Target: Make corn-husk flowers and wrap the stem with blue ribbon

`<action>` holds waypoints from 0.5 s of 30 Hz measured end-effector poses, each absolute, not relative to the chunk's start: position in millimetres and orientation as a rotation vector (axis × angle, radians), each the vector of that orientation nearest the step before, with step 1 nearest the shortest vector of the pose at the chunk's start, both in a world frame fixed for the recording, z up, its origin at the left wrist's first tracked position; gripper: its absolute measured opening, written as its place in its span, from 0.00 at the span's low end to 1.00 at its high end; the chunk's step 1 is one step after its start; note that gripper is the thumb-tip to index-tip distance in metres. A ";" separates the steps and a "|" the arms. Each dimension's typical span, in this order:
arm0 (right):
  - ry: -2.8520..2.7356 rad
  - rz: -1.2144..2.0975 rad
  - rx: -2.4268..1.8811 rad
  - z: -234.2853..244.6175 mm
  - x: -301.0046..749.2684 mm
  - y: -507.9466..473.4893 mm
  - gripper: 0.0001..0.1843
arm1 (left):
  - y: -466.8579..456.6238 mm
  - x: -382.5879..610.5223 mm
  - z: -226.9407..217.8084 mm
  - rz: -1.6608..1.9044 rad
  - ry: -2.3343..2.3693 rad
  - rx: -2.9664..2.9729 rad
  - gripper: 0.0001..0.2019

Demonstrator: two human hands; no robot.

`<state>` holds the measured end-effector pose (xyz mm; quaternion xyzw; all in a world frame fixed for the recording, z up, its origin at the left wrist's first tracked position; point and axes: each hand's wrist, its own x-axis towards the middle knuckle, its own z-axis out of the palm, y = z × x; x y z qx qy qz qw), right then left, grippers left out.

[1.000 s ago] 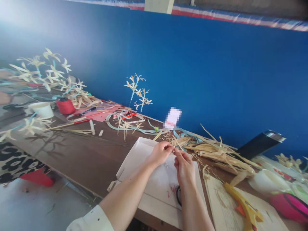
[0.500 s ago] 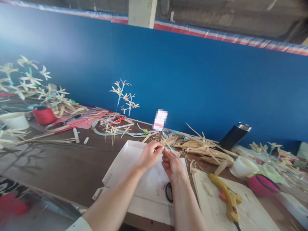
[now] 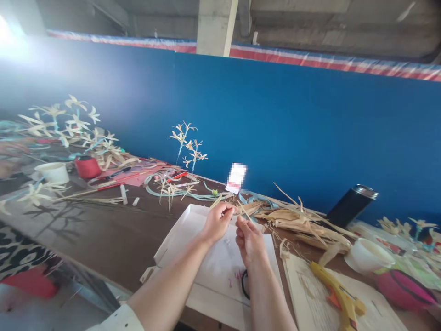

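On the table [image 3: 113, 239] before us lies a cardboard box [image 3: 218, 266], with our left hand [image 3: 217, 223] and right hand [image 3: 251, 239] side by side over its far part. To our right, a glue gun [image 3: 332, 287] rests on papers [image 3: 306, 294]; a pouch [image 3: 404, 288] lies right of it. Husks [image 3: 303, 225] spread behind the papers, with a flask [image 3: 351, 205] behind their right end. Looped cord [image 3: 151, 186] lies behind the box, leftward; farther left sits a cup [image 3: 57, 173], flowers [image 3: 77, 123] behind it. A partition [image 3: 292, 124] runs behind everything.
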<state>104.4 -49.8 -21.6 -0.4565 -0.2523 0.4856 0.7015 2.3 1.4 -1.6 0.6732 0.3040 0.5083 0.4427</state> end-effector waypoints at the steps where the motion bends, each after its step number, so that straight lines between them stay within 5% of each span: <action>1: -0.550 1.066 -1.023 -21.3 104.7 -49.5 0.17 | 2.7 2.6 -1.7 1.227 0.752 1.593 0.11; 15: -0.561 1.055 -1.051 -23.8 101.7 -51.8 0.18 | 7.3 10.7 -15.9 1.165 0.742 1.342 0.17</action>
